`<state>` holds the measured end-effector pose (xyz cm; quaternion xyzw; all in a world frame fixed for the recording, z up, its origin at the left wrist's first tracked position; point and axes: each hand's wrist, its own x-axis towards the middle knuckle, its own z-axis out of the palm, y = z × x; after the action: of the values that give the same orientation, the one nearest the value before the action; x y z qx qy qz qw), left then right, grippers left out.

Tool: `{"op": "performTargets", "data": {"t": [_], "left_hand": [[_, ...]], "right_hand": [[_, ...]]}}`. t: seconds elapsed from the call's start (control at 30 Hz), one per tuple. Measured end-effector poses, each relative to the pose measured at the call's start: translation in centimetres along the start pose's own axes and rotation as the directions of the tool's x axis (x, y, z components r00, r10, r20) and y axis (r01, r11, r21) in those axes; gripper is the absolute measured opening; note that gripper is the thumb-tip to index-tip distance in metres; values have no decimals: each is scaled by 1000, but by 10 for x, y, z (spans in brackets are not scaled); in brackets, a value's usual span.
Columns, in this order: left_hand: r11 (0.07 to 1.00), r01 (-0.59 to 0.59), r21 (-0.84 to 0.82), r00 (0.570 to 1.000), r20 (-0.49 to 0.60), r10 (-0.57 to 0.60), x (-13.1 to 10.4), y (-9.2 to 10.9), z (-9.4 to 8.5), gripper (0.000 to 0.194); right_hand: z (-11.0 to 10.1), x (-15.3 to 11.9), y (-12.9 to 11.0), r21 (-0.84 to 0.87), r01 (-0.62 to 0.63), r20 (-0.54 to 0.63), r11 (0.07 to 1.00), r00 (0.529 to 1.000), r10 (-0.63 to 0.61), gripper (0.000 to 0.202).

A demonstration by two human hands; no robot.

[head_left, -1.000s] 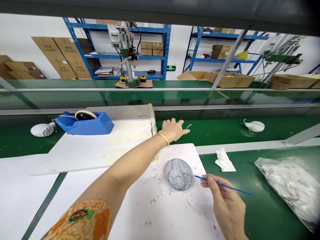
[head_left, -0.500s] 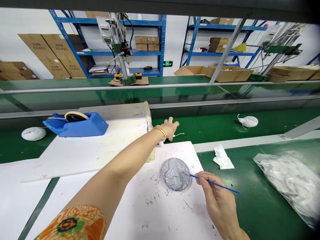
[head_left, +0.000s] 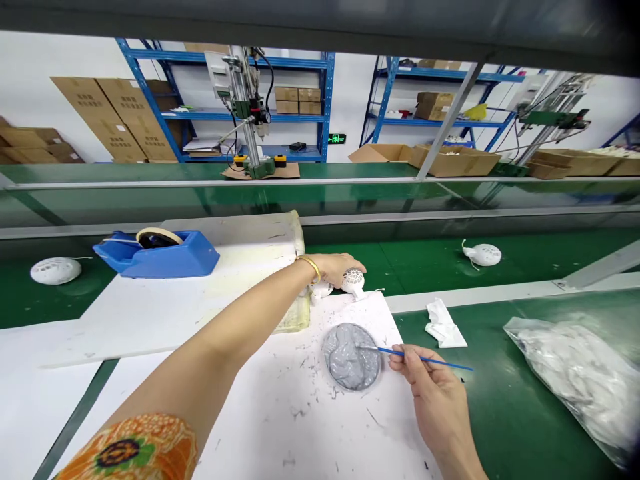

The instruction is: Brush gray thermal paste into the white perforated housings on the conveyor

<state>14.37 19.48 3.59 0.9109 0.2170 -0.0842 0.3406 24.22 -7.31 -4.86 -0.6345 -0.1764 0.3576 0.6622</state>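
My left hand (head_left: 337,267) reaches to the far edge of the white paper, its fingers closed around a white perforated bulb-shaped piece (head_left: 353,283) with a short cord. A second white piece (head_left: 321,289) lies just beneath that hand, partly hidden. In my right hand (head_left: 433,387) is a thin blue paintbrush (head_left: 425,359), pinched between thumb and fingers. Its tip rests in a round shallow dish of grey paste (head_left: 351,357). The dish stands on the white paper (head_left: 300,427), which is flecked with grey marks.
Left of my arm, a blue tape dispenser (head_left: 170,257) sits on a white board (head_left: 235,273). More perforated white pieces lie on the green belt, one at far left (head_left: 56,271), another at right (head_left: 482,254). A crumpled tissue (head_left: 444,325) and a plastic bag (head_left: 575,373) lie to the right.
My left hand has closed on the white perforated piece, which now shows below its fingers. My right hand has shifted slightly, with the brush tip further into the dish. The view has tilted up a little.
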Motion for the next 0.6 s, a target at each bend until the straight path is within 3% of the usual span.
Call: {"op": "performTargets", "data": {"t": [0.17, 0.37, 0.47, 0.6], "left_hand": [[994, -72, -83, 994, -83, 65, 4, -1, 18, 72], [933, -85, -351, 947, -321, -35, 2, 4, 17, 64], [813, -192, -549, 901, -427, -75, -18, 13, 12, 62], [581, -369, -725, 845, -522, -114, -68, 21, 16, 58]], "right_hand": [[5, 0, -7, 327, -122, -5, 937, 991, 131, 33], [5, 1, -8, 447, -148, -36, 882, 982, 183, 32], [8, -1, -10, 469, -162, -23, 868, 980, 196, 32], [15, -4, -14, 497, -186, -13, 848, 975, 221, 36]]}}
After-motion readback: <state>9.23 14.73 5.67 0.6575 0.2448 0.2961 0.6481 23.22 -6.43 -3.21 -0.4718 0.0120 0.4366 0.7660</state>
